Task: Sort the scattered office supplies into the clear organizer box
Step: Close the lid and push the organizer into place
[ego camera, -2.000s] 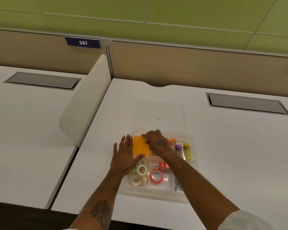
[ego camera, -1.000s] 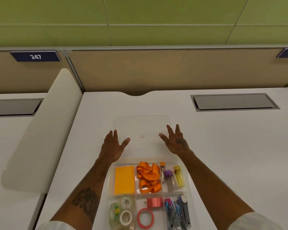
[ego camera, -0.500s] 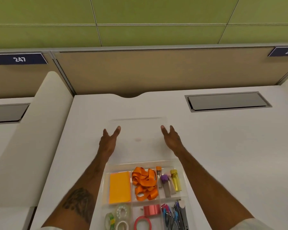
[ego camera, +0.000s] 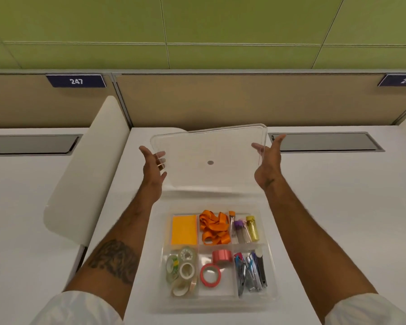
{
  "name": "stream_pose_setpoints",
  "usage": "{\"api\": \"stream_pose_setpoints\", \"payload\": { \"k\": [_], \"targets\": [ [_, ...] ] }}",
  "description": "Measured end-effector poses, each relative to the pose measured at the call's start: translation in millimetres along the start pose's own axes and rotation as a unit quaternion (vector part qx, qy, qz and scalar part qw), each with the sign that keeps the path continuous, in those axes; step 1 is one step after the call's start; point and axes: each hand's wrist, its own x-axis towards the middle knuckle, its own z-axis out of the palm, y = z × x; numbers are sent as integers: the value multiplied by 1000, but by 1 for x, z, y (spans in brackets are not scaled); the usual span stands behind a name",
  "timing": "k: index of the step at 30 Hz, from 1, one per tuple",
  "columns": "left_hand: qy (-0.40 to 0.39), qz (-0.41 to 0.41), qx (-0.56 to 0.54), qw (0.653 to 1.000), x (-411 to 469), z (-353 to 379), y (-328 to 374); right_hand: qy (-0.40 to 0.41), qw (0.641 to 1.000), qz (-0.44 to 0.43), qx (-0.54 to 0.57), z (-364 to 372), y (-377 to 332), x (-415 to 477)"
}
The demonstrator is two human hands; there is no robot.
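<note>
The left hand [ego camera: 153, 171] grips the left edge of the clear lid [ego camera: 209, 148], its fingers [ego camera: 161, 160] curled beneath and showing through the plastic. The lid is raised above the worktop [ego camera: 326, 207], far edge tipped up, just beyond the organizer box [ego camera: 220, 304]. Holding it by opposite edges steadies so broad and thin a sheet and, I judge, lets it come down squarely over the box. The right hand [ego camera: 267, 165] clasps the right edge in the fork between thumb and straight fingers.

Below, between the forearms, the box sits on the worktop with all six compartments filled. Orange notes [ego camera: 184, 229] and tape rolls [ego camera: 182, 269] are on the left, orange ribbon [ego camera: 215, 228] and pink tapes [ego camera: 211, 274] in the middle, and capped vials [ego camera: 244, 228] and clippers [ego camera: 251, 272] on the right. Like lies with like, so the sorting looks finished and closing seems the remaining step.
</note>
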Motion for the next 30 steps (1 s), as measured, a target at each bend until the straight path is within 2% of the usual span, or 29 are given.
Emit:
{"api": "stream_pose_setpoints", "payload": {
  "k": [4,7,9,12,16,18,21,24,30],
  "targets": [
    [-24,-25,-115,993,-11,-26,-4,-86,995,11,45,-17,-3,-18],
    [-72,-32,-111,991,-25,-37,-9,-80,992,42,83,-36,3,-33],
    [-87,-51,-106,989,-35,-45,-15,-111,987,55,99,-53,7,-40],
    [-117,-89,-85,986,-47,-61,-23,-157,984,75,31,-74,17,-54],
    [-101,-114,-98,984,-72,-68,-43,-107,992,66,-21,-84,46,-71],
    [-91,-90,-42,991,-84,-65,-55,-100,989,39,-103,-89,59,-80],
    [-82,-54,97,990,-96,-69,-80,-70,959,-8,-275,-100,79,-88],
    [-70,-49,160,983,-107,-74,-105,-48,943,-13,-329,-115,99,-97],
    [-51,-35,212,975,-124,-82,-136,-23,919,-12,-392,-143,138,-111]
  ]
}}
